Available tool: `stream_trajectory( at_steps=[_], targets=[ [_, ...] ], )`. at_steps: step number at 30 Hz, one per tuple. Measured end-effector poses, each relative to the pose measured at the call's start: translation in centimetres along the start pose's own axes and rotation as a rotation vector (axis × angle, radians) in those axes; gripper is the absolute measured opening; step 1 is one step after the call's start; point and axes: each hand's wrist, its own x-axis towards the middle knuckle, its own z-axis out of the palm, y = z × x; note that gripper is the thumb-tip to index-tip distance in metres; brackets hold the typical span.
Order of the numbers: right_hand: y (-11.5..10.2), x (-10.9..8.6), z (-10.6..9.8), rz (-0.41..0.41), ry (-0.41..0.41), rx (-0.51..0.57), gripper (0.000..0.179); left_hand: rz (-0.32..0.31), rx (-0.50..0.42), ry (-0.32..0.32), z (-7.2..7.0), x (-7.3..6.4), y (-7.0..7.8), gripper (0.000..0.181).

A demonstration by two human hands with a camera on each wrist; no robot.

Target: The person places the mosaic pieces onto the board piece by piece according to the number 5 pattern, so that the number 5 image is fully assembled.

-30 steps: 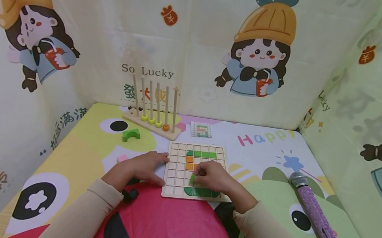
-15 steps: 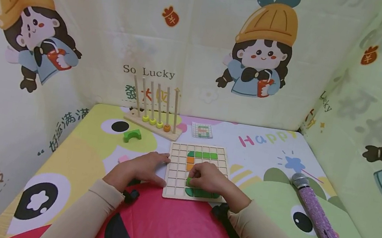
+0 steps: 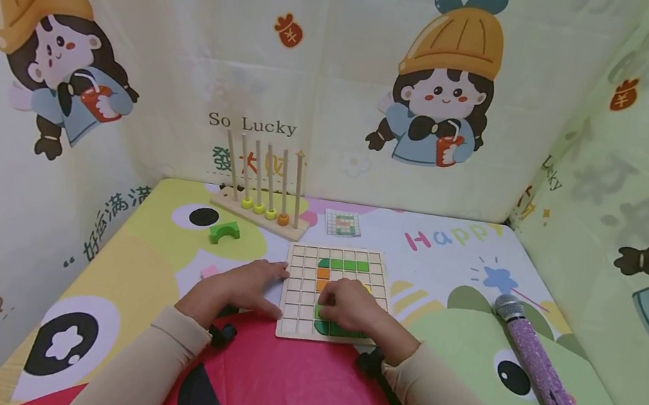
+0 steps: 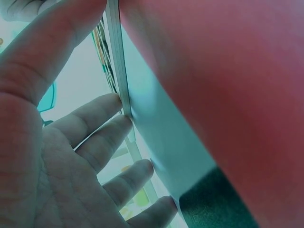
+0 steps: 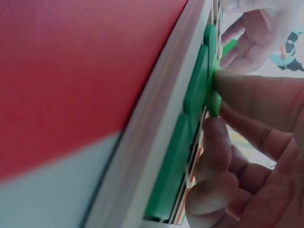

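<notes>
A wooden grid board lies flat in front of me in the head view. My right hand reaches over its lower part and pinches a light green block between thumb and fingers, low against the grid. Dark green pieces line the row nearest the board's front edge. Farther up sit orange blocks and a row of light green blocks; the right hand hides part of the pattern. With fingers spread, my left hand touches the board's left edge with thumb and fingertips.
A green arch block lies left of the board. Behind it stands a wooden peg rack with yellow and orange beads. A pattern card lies beyond the board, and a glittery purple microphone on the right.
My right hand has shifted slightly left and toward me with the light green block, down to the grid near the dark green row. The left hand keeps its place at the board's edge.
</notes>
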Motion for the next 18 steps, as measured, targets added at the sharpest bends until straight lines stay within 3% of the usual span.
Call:
stream_trajectory(
  at_steps=[5,11,15,18],
  targets=[
    [-0.3,-0.2,0.0,0.033,0.005,0.006,0.009,-0.001,0.013,0.0,0.0,0.2,-0.2,0.085],
    [1.4,-1.2,-1.4,0.058,0.042,0.232,0.024,0.007,0.022,-0.001,0.0,0.1,-0.4,0.085],
    [3.2,-2.0,-2.5,0.133,0.167,0.34,0.044,-0.038,0.075,0.032,0.0,0.2,0.1,0.074],
    [4.5,-2.5,-3.3,0.129,0.303,0.275,0.064,-0.07,0.164,0.152,-0.2,0.5,1.2,0.062]
  ],
)
